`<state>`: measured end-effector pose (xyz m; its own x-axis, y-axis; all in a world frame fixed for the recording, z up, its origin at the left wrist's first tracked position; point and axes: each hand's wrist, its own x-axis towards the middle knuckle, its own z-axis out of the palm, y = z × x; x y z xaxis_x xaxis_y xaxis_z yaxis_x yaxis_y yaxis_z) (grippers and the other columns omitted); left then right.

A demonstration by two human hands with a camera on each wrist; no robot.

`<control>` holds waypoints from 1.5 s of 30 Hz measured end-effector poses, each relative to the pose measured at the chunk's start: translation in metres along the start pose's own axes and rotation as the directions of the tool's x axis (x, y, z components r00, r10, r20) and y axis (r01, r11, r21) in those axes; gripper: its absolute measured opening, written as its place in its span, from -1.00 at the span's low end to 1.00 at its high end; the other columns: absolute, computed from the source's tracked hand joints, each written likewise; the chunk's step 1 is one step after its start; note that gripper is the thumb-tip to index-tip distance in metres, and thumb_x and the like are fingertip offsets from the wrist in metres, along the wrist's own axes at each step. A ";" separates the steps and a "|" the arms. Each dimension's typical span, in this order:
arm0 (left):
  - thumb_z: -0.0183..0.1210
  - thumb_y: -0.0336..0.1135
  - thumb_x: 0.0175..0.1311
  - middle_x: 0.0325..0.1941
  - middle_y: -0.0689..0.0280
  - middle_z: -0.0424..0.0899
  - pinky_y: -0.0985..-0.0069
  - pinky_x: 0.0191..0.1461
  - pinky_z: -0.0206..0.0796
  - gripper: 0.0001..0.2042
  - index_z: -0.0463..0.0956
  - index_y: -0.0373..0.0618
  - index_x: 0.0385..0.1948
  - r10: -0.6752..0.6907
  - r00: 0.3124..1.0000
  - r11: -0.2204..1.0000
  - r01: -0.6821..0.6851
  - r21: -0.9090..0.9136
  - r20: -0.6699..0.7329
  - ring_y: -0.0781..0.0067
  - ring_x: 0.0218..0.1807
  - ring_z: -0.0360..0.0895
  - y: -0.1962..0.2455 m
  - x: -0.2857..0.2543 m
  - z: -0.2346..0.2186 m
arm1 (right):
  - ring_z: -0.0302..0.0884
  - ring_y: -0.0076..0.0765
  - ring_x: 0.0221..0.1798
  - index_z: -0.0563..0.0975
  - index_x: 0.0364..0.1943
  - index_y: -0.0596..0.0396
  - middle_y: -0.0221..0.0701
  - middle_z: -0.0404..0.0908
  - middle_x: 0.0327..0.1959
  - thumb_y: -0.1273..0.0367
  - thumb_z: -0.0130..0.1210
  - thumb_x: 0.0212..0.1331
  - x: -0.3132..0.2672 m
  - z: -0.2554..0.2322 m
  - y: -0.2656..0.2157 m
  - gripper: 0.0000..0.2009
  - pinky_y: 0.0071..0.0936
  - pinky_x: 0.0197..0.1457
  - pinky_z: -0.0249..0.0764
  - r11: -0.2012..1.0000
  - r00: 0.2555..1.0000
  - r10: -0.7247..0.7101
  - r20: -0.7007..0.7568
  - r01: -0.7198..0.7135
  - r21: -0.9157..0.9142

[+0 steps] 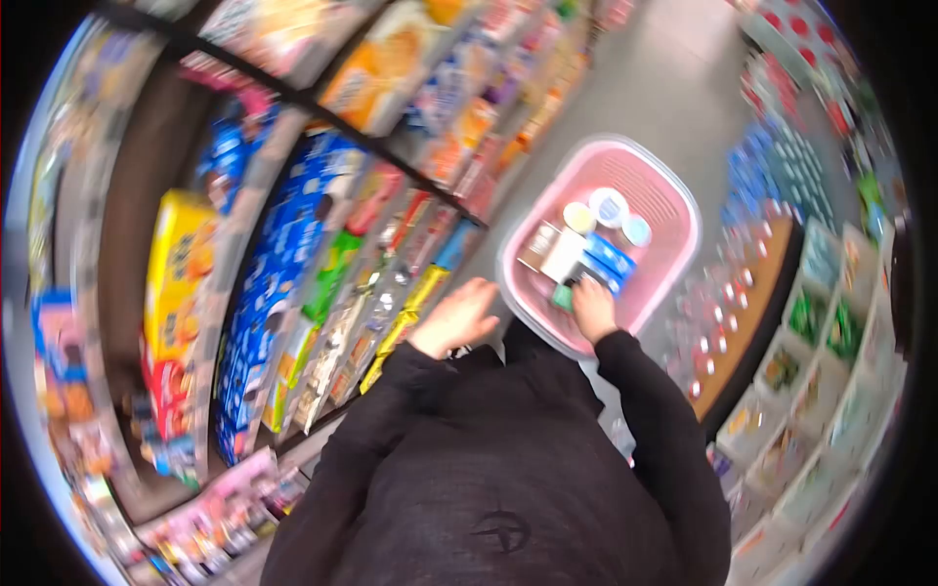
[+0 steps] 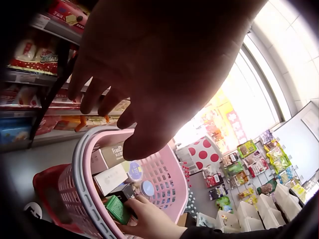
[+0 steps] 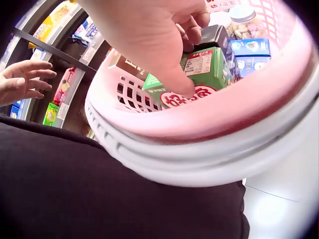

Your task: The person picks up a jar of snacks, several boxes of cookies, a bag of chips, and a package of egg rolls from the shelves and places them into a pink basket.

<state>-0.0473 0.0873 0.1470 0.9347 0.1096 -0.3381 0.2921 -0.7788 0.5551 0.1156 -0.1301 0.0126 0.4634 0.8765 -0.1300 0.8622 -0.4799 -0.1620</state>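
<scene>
A: Where's the green box (image 3: 219, 69) in the head view, taking the pink basket (image 1: 657, 181) as the dial?

B: At seven o'clock inside it, beneath the right hand (image 1: 593, 308), which reaches in over the rim from six

A: And the fingers there?

B: Clamped on the green box: the thumb lies against its printed side, and the other fingers curl in beyond, near the black box (image 3: 213, 36) that stands just beside it

A: What about the left hand (image 1: 457, 317)?

B: Outside the basket at eight o'clock, nothing in it, its fingers spread apart, near the shelf of snack packs

A: What else is in the basket?

B: A brown box (image 1: 538, 246) at nine o'clock, a white box (image 1: 564, 256) next to it, blue boxes (image 1: 610, 262) at about five, and three round-lidded containers: cream lid (image 1: 579, 217) at eleven, white lid (image 1: 609, 206) at twelve, pale blue lid (image 1: 637, 230) at two

A: And farther out?

B: A yellow package (image 1: 181, 259) on the shelving at nine o'clock, blurred
</scene>
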 end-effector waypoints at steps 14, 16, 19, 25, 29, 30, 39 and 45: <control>0.17 -0.22 -0.12 -0.36 0.02 0.58 0.20 -0.19 0.38 -0.70 0.51 -0.25 -0.40 -0.128 0.977 0.990 0.117 -0.074 -0.168 -0.02 -0.25 0.52 -0.027 -0.025 0.006 | 0.43 0.07 -0.15 0.44 -0.35 0.21 -0.11 0.43 -0.24 0.38 0.18 -0.18 0.012 -0.013 0.000 -0.73 -0.14 -0.10 0.40 0.996 0.968 -0.016 0.250 -0.007 0.089; 0.18 -0.21 -0.12 -0.36 0.02 0.58 0.20 -0.19 0.38 -0.70 0.50 -0.25 -0.39 -0.141 0.975 0.989 0.130 -0.074 -0.174 -0.01 -0.25 0.53 -0.036 -0.041 -0.001 | 0.45 0.07 -0.16 0.46 -0.33 0.21 -0.10 0.45 -0.24 0.39 0.18 -0.20 0.016 -0.011 0.003 -0.71 -0.14 -0.10 0.41 0.995 0.969 -0.025 0.247 0.001 0.096; 0.19 -0.20 -0.09 -0.35 0.03 0.58 0.20 -0.20 0.38 -0.69 0.49 -0.26 -0.40 -0.164 0.972 0.986 0.157 -0.056 -0.169 -0.02 -0.24 0.52 -0.049 -0.070 -0.016 | 0.50 0.06 -0.23 0.49 -0.33 0.24 -0.08 0.53 -0.30 0.42 0.16 -0.20 0.028 -0.027 -0.005 -0.73 -0.18 -0.14 0.43 0.982 0.973 -0.112 0.203 0.078 0.171; 0.15 -0.19 0.00 -0.25 0.03 0.51 0.19 -0.12 0.32 -0.65 0.41 -0.25 -0.24 -0.235 0.949 0.970 0.218 -0.105 -0.209 -0.02 -0.16 0.47 -0.072 -0.158 -0.046 | 0.53 -0.08 -0.25 0.50 -0.27 0.28 -0.09 0.57 -0.33 0.39 0.11 -0.13 0.051 -0.076 -0.072 -0.70 -0.29 -0.14 0.42 0.903 0.985 -0.128 0.112 0.069 0.424; 0.14 -0.18 0.02 -0.23 0.02 0.51 0.20 -0.11 0.32 -0.61 0.39 -0.24 -0.17 -0.237 0.899 0.971 0.205 -0.124 -0.368 -0.03 -0.15 0.46 -0.093 -0.236 -0.054 | 0.54 -0.07 -0.24 0.49 -0.20 0.21 -0.12 0.57 -0.32 0.42 0.13 -0.09 0.059 -0.124 -0.164 -0.70 -0.31 -0.17 0.44 0.846 0.936 -0.334 0.113 0.245 0.473; 0.14 -0.17 0.04 -0.21 0.01 0.51 0.21 -0.10 0.32 -0.60 0.38 -0.24 -0.14 -0.279 0.888 0.958 0.228 -0.176 -0.366 -0.03 -0.13 0.46 -0.084 -0.267 -0.065 | 0.54 -0.10 -0.27 0.49 -0.17 0.18 -0.15 0.56 -0.31 0.42 0.15 -0.09 0.055 -0.136 -0.191 -0.68 -0.33 -0.19 0.44 0.808 0.905 -0.421 0.060 0.344 0.478; 0.06 -0.13 0.19 -0.15 0.05 0.53 0.31 -0.09 0.35 -0.61 0.39 -0.21 -0.05 -0.430 0.481 0.888 0.379 -0.261 -0.764 0.06 -0.10 0.49 -0.047 -0.531 -0.081 | 0.50 -0.08 -0.20 0.48 -0.14 0.18 -0.15 0.53 -0.26 0.43 0.15 -0.05 0.011 -0.213 -0.434 -0.68 -0.34 -0.16 0.41 0.497 0.567 -0.823 0.032 0.692 0.523; -0.01 -0.44 0.14 0.03 -0.06 0.38 0.28 0.10 0.23 -0.64 0.29 -0.29 0.01 -0.212 -0.292 0.770 0.538 -0.343 -0.933 -0.03 0.07 0.34 -0.074 -0.632 -0.086 | 0.45 -0.02 -0.10 0.42 -0.08 0.22 -0.11 0.49 -0.16 0.48 0.11 -0.01 -0.033 -0.236 -0.564 -0.65 -0.31 -0.05 0.38 0.204 0.314 -0.945 -0.088 0.780 0.592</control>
<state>-0.6422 0.1286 0.3851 -0.1458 0.7092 0.6898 0.7969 -0.3289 0.5066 -0.3381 0.1201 0.3391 -0.6515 0.7324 0.1978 0.4166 0.5633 -0.7135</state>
